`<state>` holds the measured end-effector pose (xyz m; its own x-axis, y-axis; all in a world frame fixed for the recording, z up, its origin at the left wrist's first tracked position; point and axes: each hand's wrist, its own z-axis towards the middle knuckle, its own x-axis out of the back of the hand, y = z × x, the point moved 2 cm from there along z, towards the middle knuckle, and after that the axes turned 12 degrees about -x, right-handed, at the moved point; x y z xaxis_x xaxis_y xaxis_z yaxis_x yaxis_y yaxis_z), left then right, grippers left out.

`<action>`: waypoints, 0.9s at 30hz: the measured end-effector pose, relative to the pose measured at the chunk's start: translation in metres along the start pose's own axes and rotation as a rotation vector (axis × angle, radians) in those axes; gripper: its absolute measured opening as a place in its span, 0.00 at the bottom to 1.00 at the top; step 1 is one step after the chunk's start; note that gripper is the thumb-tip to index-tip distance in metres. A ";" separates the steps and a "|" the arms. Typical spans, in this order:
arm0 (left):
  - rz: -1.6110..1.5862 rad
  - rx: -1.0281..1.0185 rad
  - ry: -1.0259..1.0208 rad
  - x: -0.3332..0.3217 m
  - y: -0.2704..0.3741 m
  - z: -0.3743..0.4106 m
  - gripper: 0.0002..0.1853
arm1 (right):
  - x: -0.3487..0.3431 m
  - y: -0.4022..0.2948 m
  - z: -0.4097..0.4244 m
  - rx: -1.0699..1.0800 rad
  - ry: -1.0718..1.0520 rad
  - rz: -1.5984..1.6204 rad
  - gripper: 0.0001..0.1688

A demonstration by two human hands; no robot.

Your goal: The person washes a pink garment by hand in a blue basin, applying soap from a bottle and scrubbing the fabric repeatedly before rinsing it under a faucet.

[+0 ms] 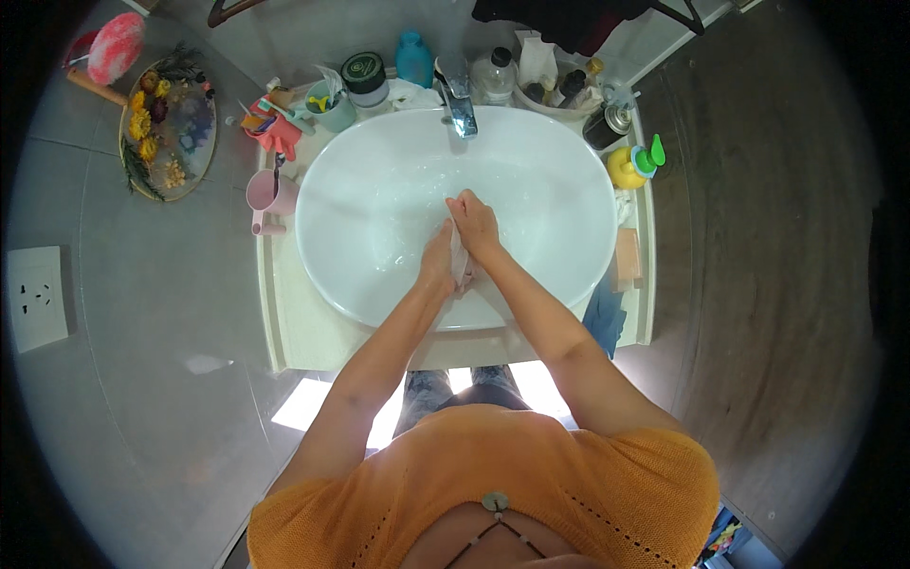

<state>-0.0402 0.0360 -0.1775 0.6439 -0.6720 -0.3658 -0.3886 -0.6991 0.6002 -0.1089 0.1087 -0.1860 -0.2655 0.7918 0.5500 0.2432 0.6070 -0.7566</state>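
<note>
Over the front half of a white oval washbasin [355, 213], both my hands are close together around a pale, thin wet-looking cloth [459, 252]. My left hand [437, 257] lies along the cloth's left side, fingers pointing up the picture. My right hand [475, 220] is curled, its fingers closed at the cloth's upper end. Part of the cloth hangs below my right wrist, between the forearms. The chrome faucet [461, 107] stands at the basin's back edge, beyond my hands; no stream of water can be made out. Drops shine on the basin's wall.
Behind the basin stand a blue bottle [414, 60], a dark-lidded jar [365, 80], a clear bottle [494, 77] and a filled bowl [558, 107]. Left is a pink cup [272, 193]. Right are a yellow pump bottle [629, 168], a peach-colored box [628, 259] and a blue cloth [606, 313].
</note>
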 end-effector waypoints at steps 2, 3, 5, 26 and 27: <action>0.011 -0.037 0.019 0.014 -0.006 0.021 0.21 | -0.005 0.021 0.012 0.022 -0.066 0.087 0.14; 0.128 -0.133 -0.028 0.023 0.000 0.038 0.19 | -0.006 0.031 0.024 -0.031 -0.035 0.199 0.14; 0.372 -0.319 -0.116 0.040 0.014 0.062 0.16 | -0.011 0.047 0.048 -0.147 0.022 0.432 0.15; -0.265 -0.202 -0.103 0.073 -0.008 0.120 0.06 | -0.026 -0.031 -0.026 0.101 -0.172 0.072 0.12; -0.222 -0.273 -0.148 0.081 -0.015 0.131 0.07 | -0.031 -0.041 -0.042 0.256 -0.139 0.104 0.12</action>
<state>-0.0685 -0.0393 -0.3094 0.5825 -0.5533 -0.5954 -0.0476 -0.7545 0.6546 -0.0717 0.0621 -0.1577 -0.3812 0.8211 0.4248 0.0378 0.4730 -0.8803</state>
